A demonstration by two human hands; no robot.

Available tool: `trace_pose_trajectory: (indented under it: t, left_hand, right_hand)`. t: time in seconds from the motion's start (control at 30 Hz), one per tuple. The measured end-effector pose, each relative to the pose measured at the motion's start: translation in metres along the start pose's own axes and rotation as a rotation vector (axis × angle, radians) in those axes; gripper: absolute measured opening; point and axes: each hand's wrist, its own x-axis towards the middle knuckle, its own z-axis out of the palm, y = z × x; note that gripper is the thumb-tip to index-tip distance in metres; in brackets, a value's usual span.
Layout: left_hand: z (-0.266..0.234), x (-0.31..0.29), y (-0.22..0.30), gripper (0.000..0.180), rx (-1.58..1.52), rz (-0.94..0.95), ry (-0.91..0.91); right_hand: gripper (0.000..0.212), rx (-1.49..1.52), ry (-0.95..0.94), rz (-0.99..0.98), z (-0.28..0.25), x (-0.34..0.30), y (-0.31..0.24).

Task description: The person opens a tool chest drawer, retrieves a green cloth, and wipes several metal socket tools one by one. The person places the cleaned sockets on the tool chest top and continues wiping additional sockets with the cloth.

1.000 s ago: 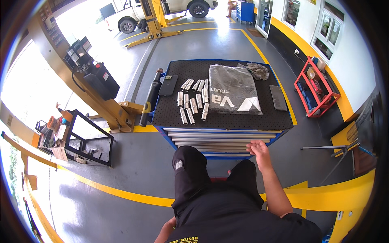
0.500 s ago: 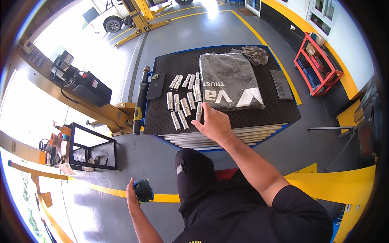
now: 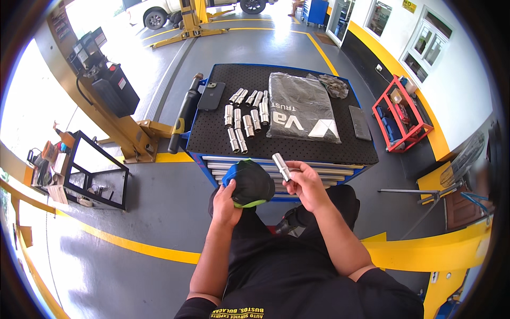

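Between the fingers of my right hand is a silver deep socket, tilted and lifted clear of the tool chest's near edge. My left hand grips a bunched dark cloth with blue and lime-green parts, just left of that socket; the two do not touch. Several more deep sockets stay on the black perforated mat of the chest top. They lie in rough rows, the closest pair of sockets near the front left.
Also on the chest are a plastic-wrapped dark package, a crumpled grey rag, a phone and a dark flat device. A long black-handled tool hangs along its left side. A red cart stands right, a black metal stand left.
My right hand has lifted the socket off the mat and drawn it toward me. My left hand has come up from the lower left with the cloth, beside the right. The view has shifted.
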Motion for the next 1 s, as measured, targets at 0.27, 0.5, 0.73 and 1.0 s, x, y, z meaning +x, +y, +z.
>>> trace_pose_trajectory:
  t: [0.27,0.5,0.73,1.0]
  left_hand:
    - [0.039,-0.041,-0.019,0.053,-0.125,-0.129,-0.249]
    - [0.030,-0.044,-0.026,0.054,0.286,0.180,-0.487]
    - [0.057,-0.043,-0.018,0.046,0.154,0.094,-0.355]
    - [0.075,-0.026,-0.027,0.048,0.257,0.231,-0.309]
  right_hand:
    - [0.038,-0.120,-0.215,-0.213,0.022,-0.069,0.035]
    - [0.043,-0.702,-0.137,-0.606,0.046,-0.073,0.016]
    - [0.048,-0.916,0.114,-1.031,0.029,-0.062,0.006]
    - [0.061,-0.071,-0.237,-0.135,0.031,-0.038,0.044]
